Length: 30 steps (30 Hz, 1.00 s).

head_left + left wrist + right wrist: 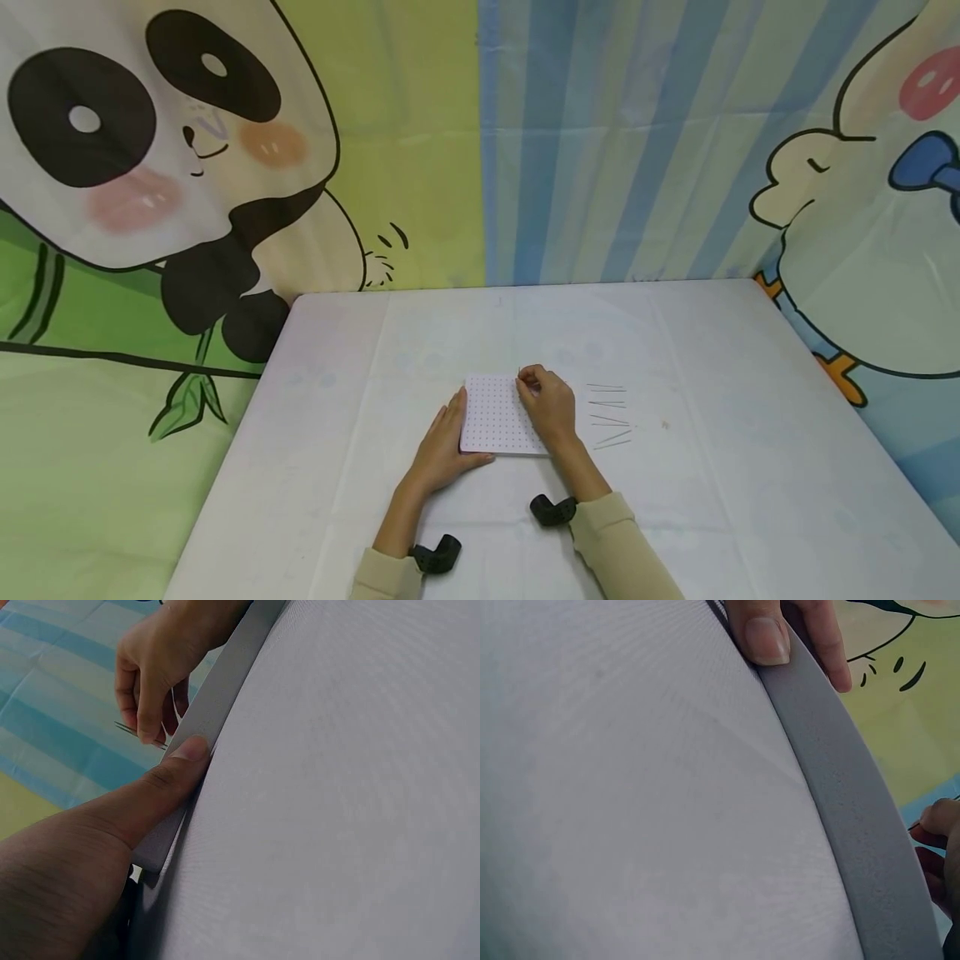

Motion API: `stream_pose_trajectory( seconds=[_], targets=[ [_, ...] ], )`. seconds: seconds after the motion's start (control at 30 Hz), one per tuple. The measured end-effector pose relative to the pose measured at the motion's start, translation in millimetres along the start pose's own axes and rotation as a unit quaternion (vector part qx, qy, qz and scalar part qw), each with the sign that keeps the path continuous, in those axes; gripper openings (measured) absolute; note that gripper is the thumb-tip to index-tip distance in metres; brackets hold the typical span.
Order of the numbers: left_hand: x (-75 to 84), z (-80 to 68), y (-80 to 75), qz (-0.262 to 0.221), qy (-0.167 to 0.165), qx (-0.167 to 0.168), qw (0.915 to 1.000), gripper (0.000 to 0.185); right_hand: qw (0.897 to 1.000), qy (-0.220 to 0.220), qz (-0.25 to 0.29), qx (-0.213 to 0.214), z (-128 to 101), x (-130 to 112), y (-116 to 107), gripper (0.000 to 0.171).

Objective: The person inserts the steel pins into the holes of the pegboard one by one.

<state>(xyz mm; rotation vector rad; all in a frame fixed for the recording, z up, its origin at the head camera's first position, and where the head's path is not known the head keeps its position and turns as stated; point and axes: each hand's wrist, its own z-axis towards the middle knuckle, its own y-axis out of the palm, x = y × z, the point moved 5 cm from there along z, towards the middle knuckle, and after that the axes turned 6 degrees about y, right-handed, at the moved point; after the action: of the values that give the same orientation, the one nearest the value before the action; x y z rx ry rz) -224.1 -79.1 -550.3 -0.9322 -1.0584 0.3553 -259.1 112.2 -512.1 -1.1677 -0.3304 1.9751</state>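
A white board [495,417] dotted with rows of small holes lies on the table. My left hand [441,450] braces its near left corner, fingers laid along the left side and thumb against the front edge. Over the board's far right part, my right hand [553,408] pinches a thin, dark, needle-like pin between thumb and fingertips. In the left wrist view the pin [126,729] sticks out past the fingertips as fine, nearly parallel lines; whether it is one piece or two I cannot tell. Whether its tip touches a hole is hidden.
Several similar thin pins [609,405] lie in a loose column on the table, right of the board. The white-covered table [360,400] reaches back to printed cloth walls [420,142]. A black wrist camera [553,510] sits on each wrist.
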Motion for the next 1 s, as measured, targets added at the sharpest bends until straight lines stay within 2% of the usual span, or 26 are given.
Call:
stream_pose_trajectory(
  seconds=[0.4, 0.73, 1.0],
  targets=[
    [0.1, -1.0, -1.3, -0.003, 0.003, 0.003, 1.0, 0.115, 1.0, 0.015, 0.009, -0.016, -2, -2, -3, 0.01],
    [0.4, -0.5, 1.2, -0.002, 0.005, 0.007, 1.0, 0.114, 0.993, 0.054, 0.102, -0.027, -10, 9, -10, 0.015],
    [1.9, -0.9, -1.4, 0.002, 0.005, 0.008, 1.0, 0.115, 0.984, 0.069, 0.165, -0.029, -20, 18, -35, 0.009]
  ],
)
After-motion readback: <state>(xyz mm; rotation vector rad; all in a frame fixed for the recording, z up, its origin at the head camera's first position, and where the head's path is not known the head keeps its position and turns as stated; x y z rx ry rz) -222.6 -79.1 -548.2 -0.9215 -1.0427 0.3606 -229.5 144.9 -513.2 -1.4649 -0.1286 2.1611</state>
